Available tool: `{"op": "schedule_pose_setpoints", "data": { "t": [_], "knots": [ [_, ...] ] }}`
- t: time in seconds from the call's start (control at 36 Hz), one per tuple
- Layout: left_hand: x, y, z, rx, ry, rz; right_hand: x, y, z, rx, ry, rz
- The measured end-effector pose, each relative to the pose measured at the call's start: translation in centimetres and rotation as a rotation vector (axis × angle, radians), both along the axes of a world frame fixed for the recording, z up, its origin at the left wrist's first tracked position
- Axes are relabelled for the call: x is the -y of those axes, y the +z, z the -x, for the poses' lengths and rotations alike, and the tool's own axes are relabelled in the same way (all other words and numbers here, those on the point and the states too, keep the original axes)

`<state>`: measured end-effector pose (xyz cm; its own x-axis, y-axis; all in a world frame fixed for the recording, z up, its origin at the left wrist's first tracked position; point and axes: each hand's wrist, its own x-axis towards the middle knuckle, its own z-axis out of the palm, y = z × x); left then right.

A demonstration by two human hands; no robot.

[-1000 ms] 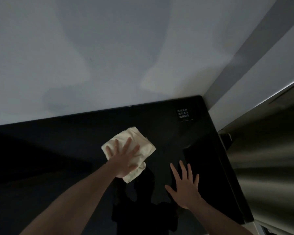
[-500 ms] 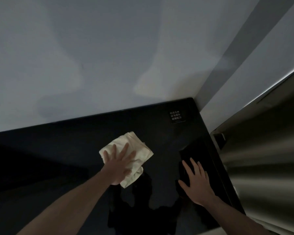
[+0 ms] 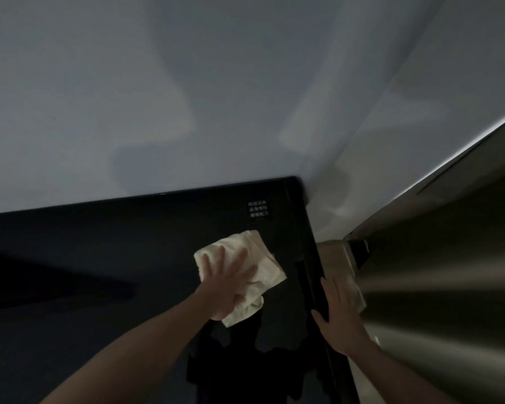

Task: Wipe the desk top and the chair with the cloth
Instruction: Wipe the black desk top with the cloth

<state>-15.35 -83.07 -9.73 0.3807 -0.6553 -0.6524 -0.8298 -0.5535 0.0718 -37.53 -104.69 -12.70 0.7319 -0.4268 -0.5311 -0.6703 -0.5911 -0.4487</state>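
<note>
**Cloth carried toward the desk's right edge under a flat left hand**

Since the earlier frames, cloth and left hand have travelled rightward across the dark surface, away from its middle and closer to the small label near the far right corner; the right hand has shifted from the open desk top out to the desk's right edge.

Far left: the glossy black desk top (image 3: 85, 258) runs under a pale wall (image 3: 129, 83), and a darker band of shadow crosses its left part. The left forearm enters from the lower left.

Centre: the left hand (image 3: 228, 284) lies palm-down on the cream cloth (image 3: 263, 263), fingers straight and spread, pressing it flat against the desk rather than gripping it. The cloth is crumpled, with a loose fold trailing below the palm. Just beyond its far corner sits a small dark label (image 3: 258, 209) with white lettering, too blurred to read. A dim reflection of the person shows in the gloss below the hand.

Right: the right hand (image 3: 340, 313) rests open, fingers straight and together, on the desk's right rim, holding nothing. Its fingers partly overlap a beige object (image 3: 333, 255) just beside the desk, whose nature cannot be told. Farther right stands a brushed-metal surface (image 3: 438, 287), close alongside.
</note>
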Motion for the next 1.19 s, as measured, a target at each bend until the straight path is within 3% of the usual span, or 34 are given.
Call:
{"op": "schedule_pose_setpoints", "data": {
  "t": [0.28,0.39,0.47,0.53,0.58,0.67,0.81,0.94,1.03,1.19],
  "knots": [
    [11.2,0.1,2.2,-0.057,-0.038,0.031,4.3,-1.6,1.5,-0.037,-0.057,-0.101],
    [12.8,-1.6,2.0,-0.051,-0.038,0.047,5.1,-1.4,0.8,-0.014,-0.130,-0.112],
    [12.7,-1.8,1.5,-0.083,-0.022,0.075,5.1,-0.3,-0.7,0.025,-0.070,-0.053],
    [11.6,-0.8,1.0,-0.139,0.016,0.162,4.9,0.4,-2.1,0.059,-0.025,-0.003],
    [9.6,-0.1,0.6,-0.180,0.128,0.371,4.7,0.7,-3.6,0.113,-0.005,-0.005],
    [5.1,-0.1,0.2,-0.105,0.371,0.556,4.1,0.9,-6.1,0.178,0.054,-0.001],
    [-4.8,-1.0,-0.6,0.006,0.632,0.305,1.8,1.3,-10.2,0.105,0.186,0.162],
    [-13.7,-1.3,-0.4,-0.030,0.847,0.018,0.1,0.4,-13.7,-0.068,0.205,0.148],
    [-17.6,-1.1,-0.4,-0.075,0.921,-0.061,0.3,-0.2,-14.2,-0.112,0.212,0.157],
    [-20.2,-0.6,-0.9,-0.128,0.861,-0.063,2.0,-0.5,-13.9,-0.105,0.158,0.172]
  ]
}}
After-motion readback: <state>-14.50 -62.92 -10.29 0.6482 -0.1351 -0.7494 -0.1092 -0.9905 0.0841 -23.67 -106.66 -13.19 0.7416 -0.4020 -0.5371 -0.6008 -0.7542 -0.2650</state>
